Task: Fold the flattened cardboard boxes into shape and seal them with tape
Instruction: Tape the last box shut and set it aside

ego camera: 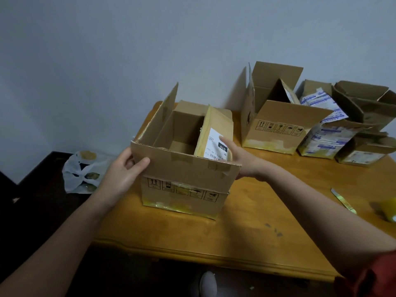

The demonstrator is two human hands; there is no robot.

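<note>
Left grip (pixel 124 170) clasps the one near box (pixel 184 181), right grip (pixel 242 159) lies flat on its flap (pixel 216 127); four boxes (pixel 278 123) behind.

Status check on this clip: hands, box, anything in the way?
Left hand grips box corner. Right hand rests on labelled flap. Top open, untaped. Nothing blocking.

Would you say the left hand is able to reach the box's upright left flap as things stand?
Probably yes. The left hand grips the box at its near left corner, and the flap stands just above, with nothing between.
</note>
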